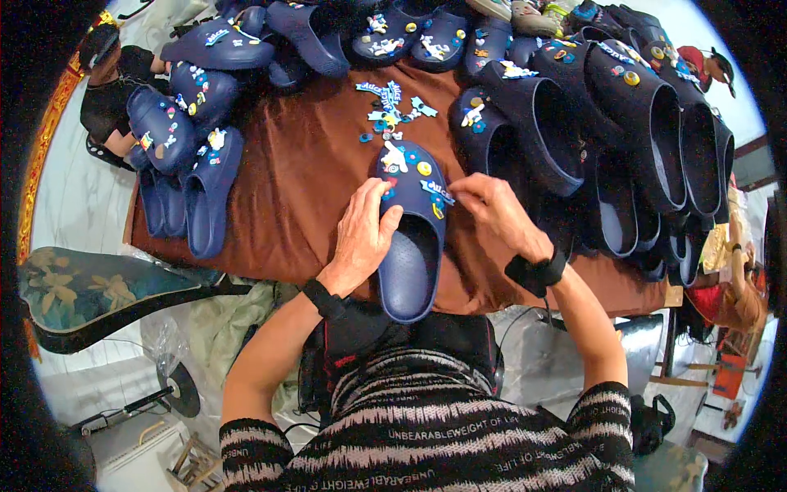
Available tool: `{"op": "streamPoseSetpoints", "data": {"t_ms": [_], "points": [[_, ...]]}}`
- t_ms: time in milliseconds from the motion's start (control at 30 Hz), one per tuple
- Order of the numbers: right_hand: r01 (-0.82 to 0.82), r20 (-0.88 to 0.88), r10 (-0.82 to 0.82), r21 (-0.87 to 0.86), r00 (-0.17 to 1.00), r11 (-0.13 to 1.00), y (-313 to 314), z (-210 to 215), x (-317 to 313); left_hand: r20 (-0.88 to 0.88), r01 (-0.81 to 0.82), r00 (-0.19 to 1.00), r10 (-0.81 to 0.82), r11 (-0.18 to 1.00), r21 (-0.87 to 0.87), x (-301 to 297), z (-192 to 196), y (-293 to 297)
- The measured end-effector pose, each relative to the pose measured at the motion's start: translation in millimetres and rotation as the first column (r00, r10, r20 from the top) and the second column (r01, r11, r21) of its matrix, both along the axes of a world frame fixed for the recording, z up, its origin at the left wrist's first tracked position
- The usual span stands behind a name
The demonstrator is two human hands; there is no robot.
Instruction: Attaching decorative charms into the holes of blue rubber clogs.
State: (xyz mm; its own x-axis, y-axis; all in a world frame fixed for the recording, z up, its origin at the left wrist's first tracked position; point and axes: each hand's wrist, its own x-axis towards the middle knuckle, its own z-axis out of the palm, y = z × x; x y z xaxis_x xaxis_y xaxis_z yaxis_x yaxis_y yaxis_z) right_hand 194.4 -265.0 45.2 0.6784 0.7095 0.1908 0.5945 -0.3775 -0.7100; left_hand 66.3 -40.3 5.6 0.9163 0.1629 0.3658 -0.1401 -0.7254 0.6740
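Note:
A navy blue clog (412, 266) lies upright in front of me, its toe pointing away and its heel at the near edge of the cloth. My left hand (361, 234) grips its left side, the thumb at the opening and the fingers over the upper. White, yellow and blue charms dot the toe. At the right side of the upper is a blue letter-shaped shoe charm (437, 193). The thumb and forefinger of my right hand (498, 211) are pinched at its right end. Just beyond the toe is a small pile of loose charms (389, 107).
A brown cloth (303, 197) covers the table. Decorated navy clogs (648, 123) are heaped on the right, more clogs (213, 193) at the left and along the far side. A patterned chair (106, 287) stands left. Other people (119, 90) are at both far sides.

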Motion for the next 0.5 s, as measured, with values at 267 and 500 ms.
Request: {"op": "streamPoseSetpoints", "data": {"t_ms": [267,500], "points": [[-0.085,0.318,0.125,-0.137,0.940,0.987,2.8,-5.8,-37.5,-0.062,0.033,0.998,-0.032,0.999,0.019,2.6,6.8,3.7],[-0.048,0.305,0.130,-0.262,0.943,0.964,12.0,4.5,-49.0,-0.005,0.019,1.000,-0.020,0.999,-0.047,0.5,-4.5,1.0]]}}
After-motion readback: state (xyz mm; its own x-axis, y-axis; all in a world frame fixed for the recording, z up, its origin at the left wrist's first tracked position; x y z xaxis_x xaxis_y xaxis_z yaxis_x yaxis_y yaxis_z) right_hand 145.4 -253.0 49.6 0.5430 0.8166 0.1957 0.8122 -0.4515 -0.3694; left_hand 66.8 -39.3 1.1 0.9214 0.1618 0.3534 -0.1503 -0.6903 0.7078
